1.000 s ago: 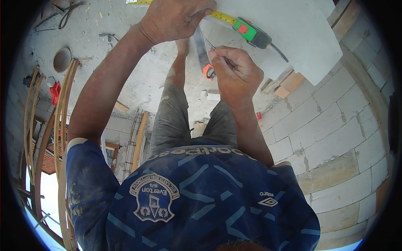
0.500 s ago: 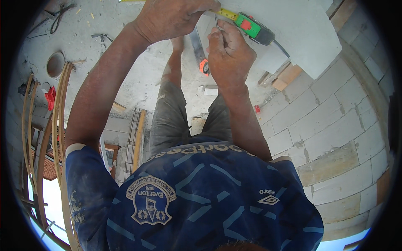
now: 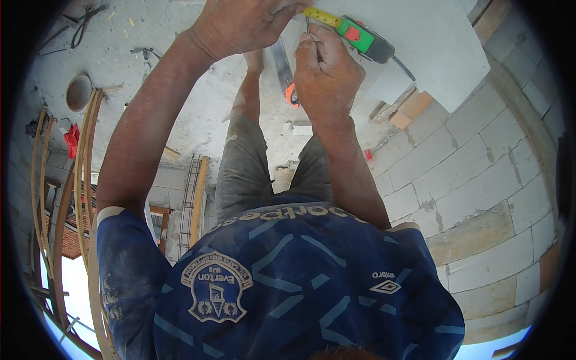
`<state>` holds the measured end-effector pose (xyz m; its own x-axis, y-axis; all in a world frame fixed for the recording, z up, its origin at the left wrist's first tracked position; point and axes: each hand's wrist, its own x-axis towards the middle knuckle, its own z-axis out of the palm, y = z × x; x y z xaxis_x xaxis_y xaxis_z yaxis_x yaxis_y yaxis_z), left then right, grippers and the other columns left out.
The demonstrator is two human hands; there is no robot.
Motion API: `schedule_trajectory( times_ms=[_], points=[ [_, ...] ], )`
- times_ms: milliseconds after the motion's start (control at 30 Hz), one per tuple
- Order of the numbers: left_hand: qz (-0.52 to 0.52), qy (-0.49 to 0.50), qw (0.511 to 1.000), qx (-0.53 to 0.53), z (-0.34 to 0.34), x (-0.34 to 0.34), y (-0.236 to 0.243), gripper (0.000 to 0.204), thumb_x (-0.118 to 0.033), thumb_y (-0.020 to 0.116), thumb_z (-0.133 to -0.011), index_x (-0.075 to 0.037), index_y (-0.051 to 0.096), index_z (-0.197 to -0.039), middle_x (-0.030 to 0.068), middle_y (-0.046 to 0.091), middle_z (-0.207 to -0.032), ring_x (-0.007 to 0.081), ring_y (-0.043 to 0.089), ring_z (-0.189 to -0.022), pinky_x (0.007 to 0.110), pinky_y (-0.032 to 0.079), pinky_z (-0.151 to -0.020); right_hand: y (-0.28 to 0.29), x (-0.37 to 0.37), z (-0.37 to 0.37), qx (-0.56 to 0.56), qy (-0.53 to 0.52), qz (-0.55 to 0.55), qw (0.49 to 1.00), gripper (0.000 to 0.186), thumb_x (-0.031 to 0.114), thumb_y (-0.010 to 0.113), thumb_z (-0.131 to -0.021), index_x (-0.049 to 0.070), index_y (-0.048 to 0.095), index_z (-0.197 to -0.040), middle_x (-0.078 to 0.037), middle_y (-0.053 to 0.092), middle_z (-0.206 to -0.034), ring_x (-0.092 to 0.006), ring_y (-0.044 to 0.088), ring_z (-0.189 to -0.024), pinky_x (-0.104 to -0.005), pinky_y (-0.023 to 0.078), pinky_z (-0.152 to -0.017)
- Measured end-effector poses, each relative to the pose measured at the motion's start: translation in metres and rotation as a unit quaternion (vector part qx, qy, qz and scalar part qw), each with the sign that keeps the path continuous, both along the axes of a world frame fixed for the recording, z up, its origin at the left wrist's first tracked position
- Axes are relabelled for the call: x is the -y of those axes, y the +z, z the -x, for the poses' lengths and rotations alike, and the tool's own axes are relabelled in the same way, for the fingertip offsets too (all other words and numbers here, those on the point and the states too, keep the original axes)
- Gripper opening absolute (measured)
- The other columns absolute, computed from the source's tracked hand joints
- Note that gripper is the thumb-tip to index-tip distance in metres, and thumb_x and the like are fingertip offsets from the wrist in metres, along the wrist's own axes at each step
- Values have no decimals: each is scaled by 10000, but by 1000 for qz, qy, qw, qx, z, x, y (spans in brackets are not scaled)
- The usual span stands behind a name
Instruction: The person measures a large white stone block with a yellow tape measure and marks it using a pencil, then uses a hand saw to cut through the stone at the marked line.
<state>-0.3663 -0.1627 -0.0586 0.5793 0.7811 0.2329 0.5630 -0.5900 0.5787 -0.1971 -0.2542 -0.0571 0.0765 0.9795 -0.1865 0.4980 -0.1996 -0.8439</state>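
Observation:
A green and black tape measure (image 3: 365,39) lies on a pale grey board (image 3: 438,48), its yellow blade (image 3: 321,16) drawn out toward the left. My left hand (image 3: 240,27) is closed at the top edge, thumb and finger pinching the blade; part of this hand is cut off by the frame. Just below the blade, my right hand (image 3: 330,69) is closed in a pinch around a thin dark stick (image 3: 308,25), pencil-like or nail-like, with its tip close to the blade. The tape case rests beside my right hand, not held.
A handsaw (image 3: 281,65) with an orange handle is below the board, near my foot. Grey block walling (image 3: 474,162) runs along the right. Wood offcuts (image 3: 411,110) sit under the board's edge. Bent timber strips (image 3: 90,156), a round bucket (image 3: 79,92) and a red object (image 3: 71,141) are at left.
My right hand has shifted slightly left and down with the thin stick. My left hand has moved slightly up and left, showing more of the yellow blade. The tape case stays put.

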Motion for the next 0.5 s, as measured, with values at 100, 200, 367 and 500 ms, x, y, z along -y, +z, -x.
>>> schedule_trajectory(
  times_ms=[100, 200, 367, 500],
  points=[
    [-16, -7, 1000, -6, -1, 0, 3, 57, -148, 728, -815, -111, 720, -857, 93, 652, -1188, 332, 553, -1265, 512, 422, -1037, -1, 0, 0, -2, 3, -13, 1000, 188, 73, 674, -929, -63, 686, -1059, -210, 732, -838, -328, 750, -752, -359, 587, -667],
    [10, 6, 1000, 8, -2, 2, 2, 65, -149, 749, -801, -108, 726, -846, 92, 654, -1186, 329, 552, -1268, 509, 422, -1038, 2, -2, 0, -2, 3, -13, 1000, 178, 69, 677, -922, -60, 692, -1043, -207, 727, -819, -328, 748, -740, -355, 587, -662],
    [0, 13, 1000, 27, -3, 2, 0, 58, -160, 747, -813, -111, 725, -835, 89, 649, -1190, 330, 550, -1267, 507, 419, -1038, 1, -1, 0, 8, 7, -22, 1000, 180, 69, 677, -917, -64, 692, -1038, -211, 735, -837, -331, 752, -757, -359, 594, -679],
    [25, 21, 999, 20, -4, 2, 2, 72, -188, 727, -842, -117, 723, -836, 89, 643, -1195, 335, 545, -1270, 509, 414, -1044, 3, -2, 0, 10, 7, -12, 1000, 178, 66, 669, -921, -67, 687, -1038, -218, 741, -863, -337, 756, -777, -367, 599, -691]
  ],
)
